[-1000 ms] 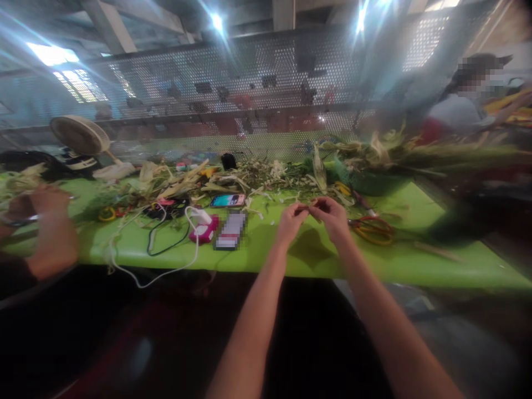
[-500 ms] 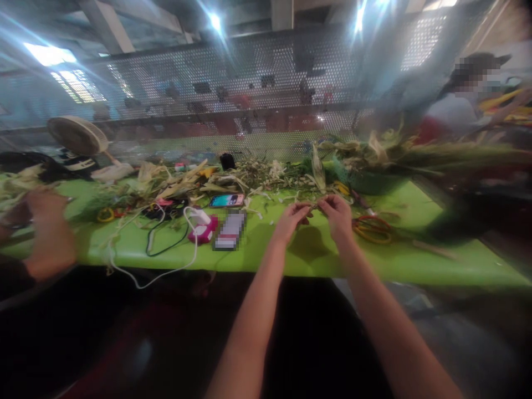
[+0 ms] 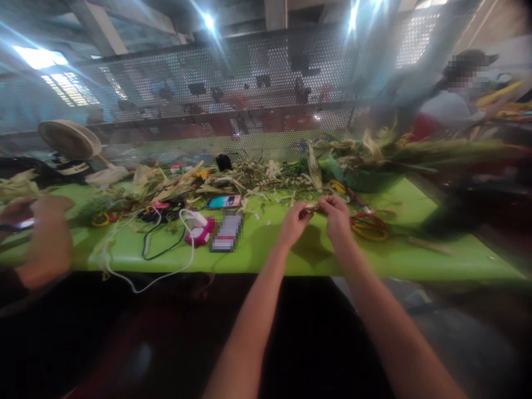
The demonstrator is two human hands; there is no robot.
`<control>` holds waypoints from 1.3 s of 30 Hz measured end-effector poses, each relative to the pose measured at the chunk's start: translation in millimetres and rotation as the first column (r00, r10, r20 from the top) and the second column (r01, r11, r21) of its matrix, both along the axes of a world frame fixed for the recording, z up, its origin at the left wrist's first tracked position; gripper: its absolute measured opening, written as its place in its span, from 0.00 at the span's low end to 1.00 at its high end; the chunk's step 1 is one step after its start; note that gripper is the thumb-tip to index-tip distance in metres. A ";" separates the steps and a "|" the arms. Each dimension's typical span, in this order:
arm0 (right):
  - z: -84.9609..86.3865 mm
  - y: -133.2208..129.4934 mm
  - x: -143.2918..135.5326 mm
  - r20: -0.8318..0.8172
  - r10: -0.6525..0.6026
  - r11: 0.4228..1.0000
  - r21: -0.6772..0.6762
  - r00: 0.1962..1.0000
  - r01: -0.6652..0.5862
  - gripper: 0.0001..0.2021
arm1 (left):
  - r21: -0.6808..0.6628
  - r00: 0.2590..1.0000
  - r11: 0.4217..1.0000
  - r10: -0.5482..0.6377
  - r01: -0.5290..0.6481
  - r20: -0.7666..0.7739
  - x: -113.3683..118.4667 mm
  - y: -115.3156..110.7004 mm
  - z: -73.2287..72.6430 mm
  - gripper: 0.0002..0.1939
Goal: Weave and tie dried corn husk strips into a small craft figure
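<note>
My left hand point(image 3: 296, 223) and my right hand point(image 3: 336, 213) are close together over the green table point(image 3: 257, 257). Both are closed, with fingertips pinched around a small, pale, dry piece point(image 3: 311, 208) between them, too small to identify. Just right of my right hand lie scissors with orange-yellow handles point(image 3: 371, 226). Beyond my hands, dry husks and plant scraps point(image 3: 266, 174) are heaped along the table's far side, one upright husk point(image 3: 314, 168) among them.
Two phones point(image 3: 224, 201) point(image 3: 226, 231), a pink power adapter point(image 3: 200, 231) and cables lie left of my hands. A green basket point(image 3: 361, 178) holds plant stalks. At far left are another person's arm point(image 3: 50, 238) and a fan point(image 3: 68, 139). Another person point(image 3: 451, 108) is at far right.
The whole view has shifted slightly. My left hand has turned a little, and the pale piece shows more at its fingertips. The person's hand at far left has shifted, with something bright beside it.
</note>
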State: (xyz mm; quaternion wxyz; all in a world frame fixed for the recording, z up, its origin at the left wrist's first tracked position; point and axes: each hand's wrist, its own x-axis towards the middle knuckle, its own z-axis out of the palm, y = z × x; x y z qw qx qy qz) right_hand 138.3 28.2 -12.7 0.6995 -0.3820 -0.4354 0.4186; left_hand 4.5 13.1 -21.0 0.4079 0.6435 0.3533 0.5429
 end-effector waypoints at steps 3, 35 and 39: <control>2.2 2.6 3.0 0.017 -0.017 1.000 0.024 1.000 0.017 0.14 | -0.165 0.996 0.982 -0.088 0.091 0.029 -4.4 -2.2 3.4 0.18; 3.2 4.2 6.7 0.092 0.068 0.998 -0.007 0.993 -0.068 0.14 | -0.051 0.984 0.992 0.110 -0.118 -0.139 -14.7 -0.4 35.2 0.13; 8.1 -0.5 3.3 0.167 0.099 0.994 0.020 0.981 -0.103 0.14 | 0.010 0.949 0.996 0.086 -0.088 -0.304 -14.2 3.5 43.3 0.08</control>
